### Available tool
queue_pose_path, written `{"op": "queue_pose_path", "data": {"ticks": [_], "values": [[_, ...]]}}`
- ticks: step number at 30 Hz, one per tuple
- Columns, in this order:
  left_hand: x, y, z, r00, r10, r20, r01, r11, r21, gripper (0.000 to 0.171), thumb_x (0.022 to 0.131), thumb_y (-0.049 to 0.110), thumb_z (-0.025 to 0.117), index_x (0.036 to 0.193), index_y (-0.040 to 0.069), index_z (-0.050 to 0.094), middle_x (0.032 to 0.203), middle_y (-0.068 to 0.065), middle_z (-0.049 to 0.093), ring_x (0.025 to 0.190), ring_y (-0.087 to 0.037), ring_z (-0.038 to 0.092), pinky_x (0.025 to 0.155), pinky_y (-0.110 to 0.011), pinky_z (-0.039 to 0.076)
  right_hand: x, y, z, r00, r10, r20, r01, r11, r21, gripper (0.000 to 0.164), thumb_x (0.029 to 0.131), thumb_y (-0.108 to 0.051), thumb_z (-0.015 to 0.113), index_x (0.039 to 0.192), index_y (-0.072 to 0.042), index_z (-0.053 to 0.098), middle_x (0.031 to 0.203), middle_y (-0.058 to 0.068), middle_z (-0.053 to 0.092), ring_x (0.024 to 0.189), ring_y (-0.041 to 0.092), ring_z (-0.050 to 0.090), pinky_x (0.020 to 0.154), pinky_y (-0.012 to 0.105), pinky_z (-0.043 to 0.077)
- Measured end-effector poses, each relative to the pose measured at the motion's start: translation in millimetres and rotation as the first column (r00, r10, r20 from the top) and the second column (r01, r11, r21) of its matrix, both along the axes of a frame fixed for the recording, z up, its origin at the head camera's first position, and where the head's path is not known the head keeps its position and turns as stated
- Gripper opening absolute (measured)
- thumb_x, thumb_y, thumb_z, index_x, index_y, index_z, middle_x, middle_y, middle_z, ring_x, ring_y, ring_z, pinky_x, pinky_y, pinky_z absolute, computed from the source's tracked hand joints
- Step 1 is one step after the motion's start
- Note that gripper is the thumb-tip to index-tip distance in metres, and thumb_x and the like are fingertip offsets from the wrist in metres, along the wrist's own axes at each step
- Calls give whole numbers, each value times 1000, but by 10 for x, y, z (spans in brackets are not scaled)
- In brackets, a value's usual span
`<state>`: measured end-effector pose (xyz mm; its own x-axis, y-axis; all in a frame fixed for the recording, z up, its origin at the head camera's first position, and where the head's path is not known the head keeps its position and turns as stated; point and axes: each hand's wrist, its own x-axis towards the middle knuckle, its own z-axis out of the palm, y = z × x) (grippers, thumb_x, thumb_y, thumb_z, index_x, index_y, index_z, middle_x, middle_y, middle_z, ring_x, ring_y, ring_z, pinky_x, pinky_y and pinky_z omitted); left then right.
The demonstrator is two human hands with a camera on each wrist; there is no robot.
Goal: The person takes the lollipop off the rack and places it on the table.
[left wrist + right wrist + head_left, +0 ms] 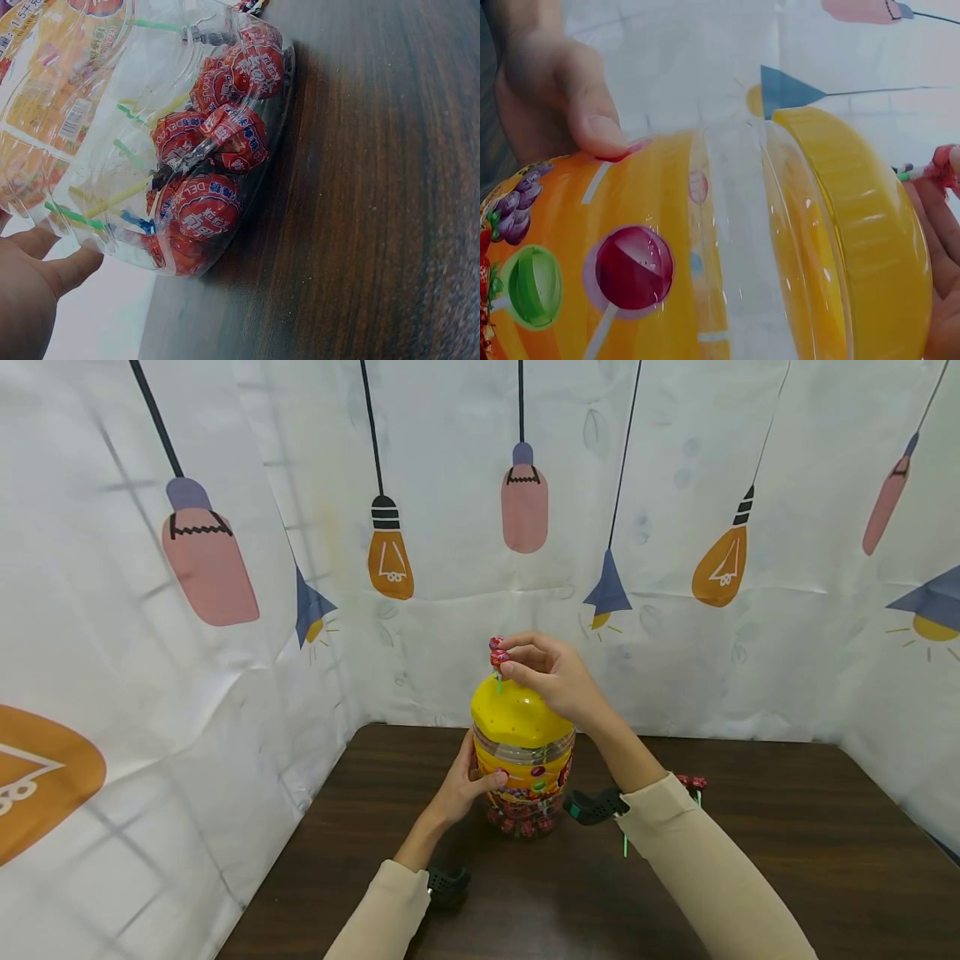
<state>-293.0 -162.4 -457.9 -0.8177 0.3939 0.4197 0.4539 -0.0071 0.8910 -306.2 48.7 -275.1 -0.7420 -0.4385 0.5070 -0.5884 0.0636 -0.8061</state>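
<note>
A clear plastic jar (525,781) with an orange label and a yellow lid (517,714) stands on the table. My left hand (457,789) grips its side, the thumb lying across the label. Above the lid, my right hand (555,677) pinches a red-wrapped lollipop (499,658), and a second red lollipop (496,643) shows just over it. A green stick points down to the lid top; the right wrist view shows the wrapper (941,166) close to the lid. Several red lollipops (206,206) lie in the jar's bottom, with yellow and green sticks.
More red lollipops (693,782) are on the dark wooden table (787,835), partly hidden behind my right forearm. A green stick (626,846) shows below that forearm. A patterned white cloth (450,643) hangs behind and at the sides of the table.
</note>
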Motion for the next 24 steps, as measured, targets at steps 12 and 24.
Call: {"op": "queue_pose_path", "data": {"ticks": [12,24], "values": [[12,3,1,1000,-11,7,11,1000,6,87,97,41,68,163,36,10,157,-7,37,136,-27,47,112,-61,41,17,-63,2,999,-20,-42,16,996,-85,28,100,-11,65,128,-7,64,114,20,72,95,26,69,81,31,60],[13,-3,5,1000,-5,11,5,1000,-2,88,97,42,68,163,36,10,157,-7,37,137,-28,47,112,-60,41,100,38,41,999,-27,-33,19,979,-203,28,100,-7,64,127,-2,61,100,0,71,91,18,69,73,34,63]]}}
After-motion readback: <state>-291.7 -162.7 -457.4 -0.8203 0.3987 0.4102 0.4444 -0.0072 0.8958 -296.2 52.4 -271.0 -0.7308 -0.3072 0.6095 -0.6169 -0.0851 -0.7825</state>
